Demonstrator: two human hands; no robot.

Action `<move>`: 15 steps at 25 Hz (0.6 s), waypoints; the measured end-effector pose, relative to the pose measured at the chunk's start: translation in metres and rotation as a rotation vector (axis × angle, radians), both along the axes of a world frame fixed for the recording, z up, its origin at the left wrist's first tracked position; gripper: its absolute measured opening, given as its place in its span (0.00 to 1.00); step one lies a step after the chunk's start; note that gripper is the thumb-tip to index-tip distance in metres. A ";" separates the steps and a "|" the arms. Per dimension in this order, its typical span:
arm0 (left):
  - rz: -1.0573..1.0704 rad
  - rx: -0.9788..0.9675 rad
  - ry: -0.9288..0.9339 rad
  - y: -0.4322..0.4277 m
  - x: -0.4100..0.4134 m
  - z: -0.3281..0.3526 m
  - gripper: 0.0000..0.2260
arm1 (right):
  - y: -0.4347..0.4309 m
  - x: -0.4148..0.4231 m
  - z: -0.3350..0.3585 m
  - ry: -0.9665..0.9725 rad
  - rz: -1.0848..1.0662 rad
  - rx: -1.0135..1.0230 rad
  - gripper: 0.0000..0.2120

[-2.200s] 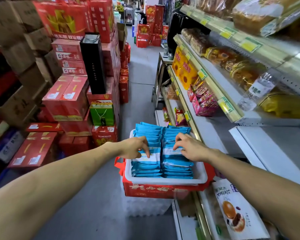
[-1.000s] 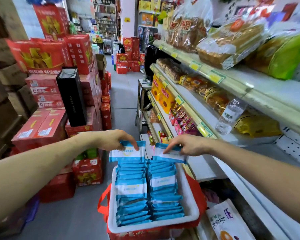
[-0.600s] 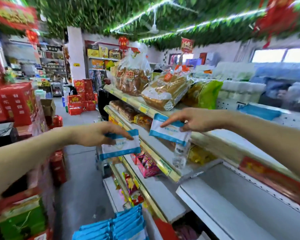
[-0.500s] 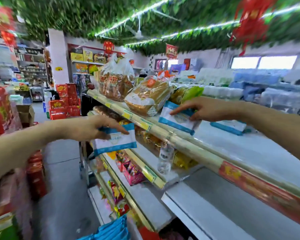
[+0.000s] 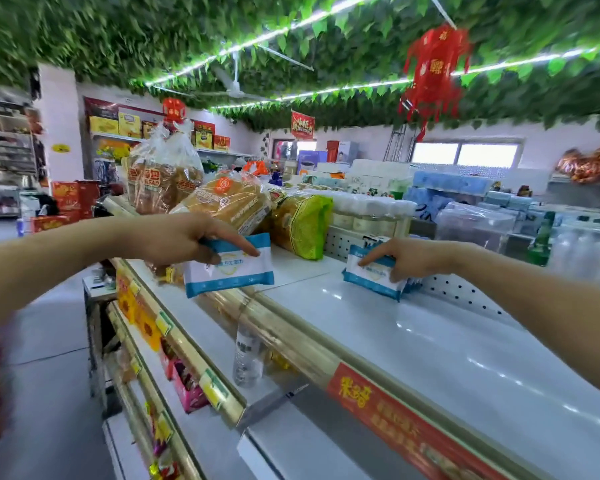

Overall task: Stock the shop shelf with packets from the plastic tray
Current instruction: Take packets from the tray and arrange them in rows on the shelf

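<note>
My left hand (image 5: pixel 184 240) pinches a blue-and-white packet (image 5: pixel 229 271) and holds it in the air just above the front edge of the white top shelf (image 5: pixel 447 348). My right hand (image 5: pixel 406 258) grips a second blue-and-white packet (image 5: pixel 373 277) that stands on the shelf, set against other blue packets by the perforated back panel (image 5: pixel 465 294). The plastic tray is out of view below.
Bagged bread loaves (image 5: pixel 229 202) and a yellow-green bag (image 5: pixel 303 223) fill the shelf's far left. A gold rail with a red label (image 5: pixel 395 420) runs along the front edge. A water bottle (image 5: pixel 246 355) stands on the shelf below. Paper goods are stacked behind.
Both hands lifted a packet each out of the tray and carried them up to the top shelf. The right packet now touches the shelf at the back; the view swung upward.
</note>
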State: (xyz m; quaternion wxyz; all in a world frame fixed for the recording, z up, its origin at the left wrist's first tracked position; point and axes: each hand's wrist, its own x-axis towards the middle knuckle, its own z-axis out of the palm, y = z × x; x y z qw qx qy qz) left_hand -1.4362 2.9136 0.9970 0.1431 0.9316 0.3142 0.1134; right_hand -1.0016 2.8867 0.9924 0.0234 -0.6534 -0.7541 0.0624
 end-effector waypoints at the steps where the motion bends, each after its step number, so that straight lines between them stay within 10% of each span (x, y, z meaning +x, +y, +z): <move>1: 0.001 -0.001 -0.011 0.002 0.011 0.003 0.26 | 0.007 0.006 -0.003 -0.010 0.002 0.014 0.32; 15: -0.147 -0.085 0.017 0.071 0.126 0.008 0.26 | 0.024 0.019 -0.025 -0.377 -0.037 0.128 0.30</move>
